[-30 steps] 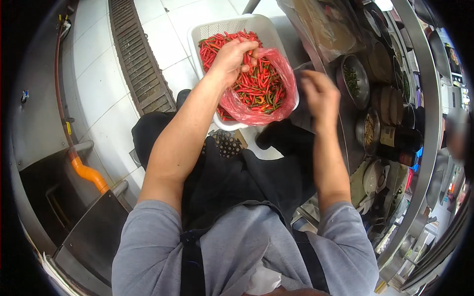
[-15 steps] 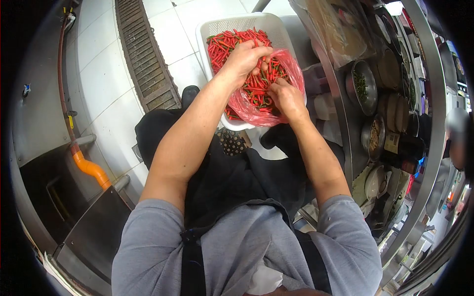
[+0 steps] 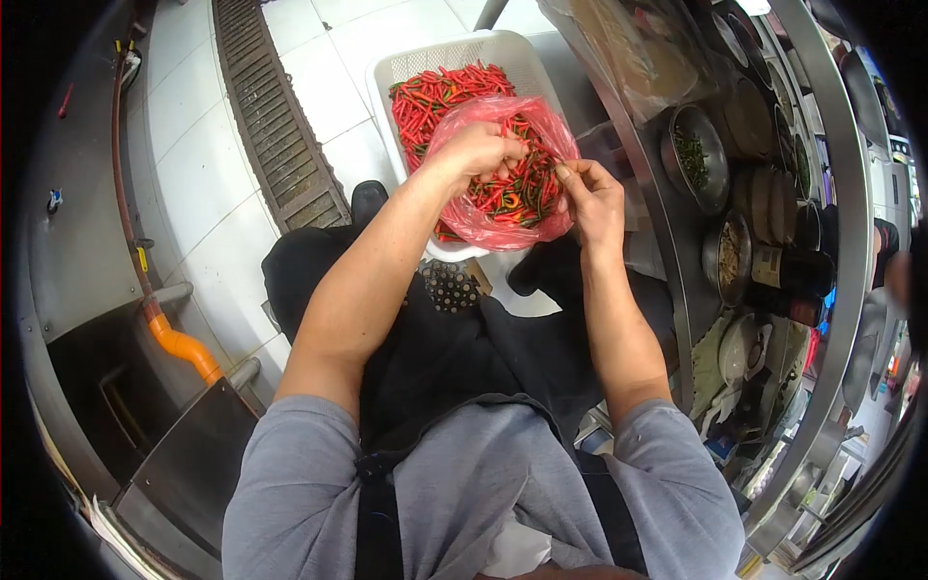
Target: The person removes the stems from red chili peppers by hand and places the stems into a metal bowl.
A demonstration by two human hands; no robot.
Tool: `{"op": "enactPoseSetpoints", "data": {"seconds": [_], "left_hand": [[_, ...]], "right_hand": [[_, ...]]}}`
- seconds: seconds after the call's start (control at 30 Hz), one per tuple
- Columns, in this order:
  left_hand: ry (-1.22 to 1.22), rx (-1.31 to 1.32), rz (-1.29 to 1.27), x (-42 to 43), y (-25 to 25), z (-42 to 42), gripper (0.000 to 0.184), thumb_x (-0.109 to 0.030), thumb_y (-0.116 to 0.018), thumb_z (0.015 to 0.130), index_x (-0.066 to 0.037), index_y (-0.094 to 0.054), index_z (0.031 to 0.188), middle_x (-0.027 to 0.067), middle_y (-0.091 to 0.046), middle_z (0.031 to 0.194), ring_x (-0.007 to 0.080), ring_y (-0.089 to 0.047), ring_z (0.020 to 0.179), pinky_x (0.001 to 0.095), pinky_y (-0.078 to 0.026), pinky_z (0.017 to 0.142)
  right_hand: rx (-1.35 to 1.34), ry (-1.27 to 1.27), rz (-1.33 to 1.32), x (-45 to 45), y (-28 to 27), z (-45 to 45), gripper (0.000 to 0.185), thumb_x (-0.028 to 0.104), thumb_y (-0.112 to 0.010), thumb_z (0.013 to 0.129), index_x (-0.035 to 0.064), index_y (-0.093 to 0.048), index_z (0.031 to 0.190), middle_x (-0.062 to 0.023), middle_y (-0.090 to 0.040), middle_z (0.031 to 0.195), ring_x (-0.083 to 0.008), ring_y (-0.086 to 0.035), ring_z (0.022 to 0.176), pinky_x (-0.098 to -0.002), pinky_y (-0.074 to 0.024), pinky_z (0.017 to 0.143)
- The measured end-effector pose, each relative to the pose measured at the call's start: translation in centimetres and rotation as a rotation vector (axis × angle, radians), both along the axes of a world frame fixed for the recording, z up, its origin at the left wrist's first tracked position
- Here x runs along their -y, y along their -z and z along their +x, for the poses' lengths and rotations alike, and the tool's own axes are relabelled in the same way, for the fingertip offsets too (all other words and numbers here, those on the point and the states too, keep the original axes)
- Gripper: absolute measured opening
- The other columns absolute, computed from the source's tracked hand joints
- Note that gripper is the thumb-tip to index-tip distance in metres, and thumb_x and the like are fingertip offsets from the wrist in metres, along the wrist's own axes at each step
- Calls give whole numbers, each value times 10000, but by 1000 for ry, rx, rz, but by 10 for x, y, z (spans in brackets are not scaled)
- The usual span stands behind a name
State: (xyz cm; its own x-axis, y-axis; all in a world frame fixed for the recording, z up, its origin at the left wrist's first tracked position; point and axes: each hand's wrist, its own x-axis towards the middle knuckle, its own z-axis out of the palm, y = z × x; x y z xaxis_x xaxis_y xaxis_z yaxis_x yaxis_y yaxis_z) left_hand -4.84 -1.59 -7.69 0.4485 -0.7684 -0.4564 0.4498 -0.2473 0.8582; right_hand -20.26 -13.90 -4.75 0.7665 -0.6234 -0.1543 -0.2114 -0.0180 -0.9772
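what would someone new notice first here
Probably the bright red chilies heaped in the white basket at top centre. Next, the open reddish bag of more chilies, with the left hand and right hand at its mouth. Far left, an orange pipe stands out.

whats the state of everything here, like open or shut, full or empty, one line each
bag: open, chillies inside
basket: uncovered, holding loose chillies and the bag
loose chillies: whole, heaped
left hand: fingers curled over bag's mouth, grip unclear
right hand: fingers bent at bag's rim, grip unclear
upper bowl: uncovered, greens inside
pipe: bent
floor grate: covering the drain
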Motion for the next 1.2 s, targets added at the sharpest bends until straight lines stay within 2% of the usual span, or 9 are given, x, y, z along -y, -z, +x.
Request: {"op": "enactPoseSetpoints", "data": {"seconds": [0.2, 0.5, 0.73, 0.9, 0.93, 1.0, 1.07, 1.13, 1.2], "left_hand": [[-11, -341, -292, 3, -5, -12, 115, -189, -660, 846, -100, -589, 857, -16, -574, 691, 66, -531, 567, 188, -310, 428], [33, -169, -237, 3, 1, -9, 163, -221, -680, 869, -110, -565, 901, -31, -573, 742, 43, -533, 634, 184, -355, 487], [-20, -158, -226, 4, 1, -10, 181, -250, -690, 867, -98, -593, 886, -24, -577, 721, 36, -520, 596, 176, -346, 445], [66, -166, -218, 5, 6, -9, 205, -268, -681, 871, -74, -619, 857, -19, -572, 679, 49, -509, 542, 173, -327, 424], [69, -166, -219, 3, -3, -9, 205, -268, -681, 871, -74, -619, 857, -19, -572, 679, 49, -509, 542, 173, -327, 424], [-75, -176, -188, 0, -17, -6, 132, -202, -655, 859, -88, -622, 803, -17, -573, 640, 59, -505, 499, 195, -303, 396], [-67, -151, -242, -3, -12, 5, 122, -185, -618, 863, -84, -621, 796, -12, -581, 650, 77, -531, 524, 198, -319, 411], [-183, -241, -341, -6, -14, 10, 129, -189, -596, 868, -78, -618, 805, -1, -588, 674, 96, -549, 566, 211, -339, 436], [-192, -267, -362, -8, -15, 14, 130, -193, -585, 875, -74, -612, 830, 11, -595, 705, 112, -563, 606, 224, -352, 462]], "right_hand": [[19, -6, 42, -13, -3, -5, 94, 74, -667, 860, -10, -659, 901, -9, -608, 669, -70, -523, 520, -212, -393, 484], [-71, -88, -116, -15, 1, -2, 161, 100, -643, 871, -27, -675, 964, -31, -642, 698, -73, -537, 528, -226, -418, 490], [-133, -114, -222, -20, -3, 0, 166, 104, -638, 867, -17, -686, 970, -56, -667, 736, -91, -570, 554, -241, -447, 516], [-12, -277, -727, -21, -9, -4, 158, 94, -652, 837, 35, -711, 972, -108, -704, 835, -106, -622, 656, -267, -496, 609], [-13, -274, -728, -18, -19, -7, 158, 94, -652, 837, 35, -711, 972, -108, -704, 835, -106, -622, 656, -267, -496, 609], [-67, -105, -712, -2, -47, -17, 178, 105, -658, 845, 35, -711, 1000, -95, -705, 829, -103, -610, 632, -260, -487, 594], [-15, 209, -550, 20, -86, -25, 195, 118, -670, 849, 27, -707, 1018, -77, -704, 829, -99, -598, 614, -256, -478, 582], [75, 434, -641, 60, -107, -36, 211, 143, -668, 861, 3, -699, 1016, -66, -696, 818, -83, -578, 590, -246, -468, 568], [-40, 527, -836, 116, -114, -49, 208, 166, -657, 873, 8, -700, 1001, -87, -701, 856, -140, -619, 649, -277, -490, 622]]}}
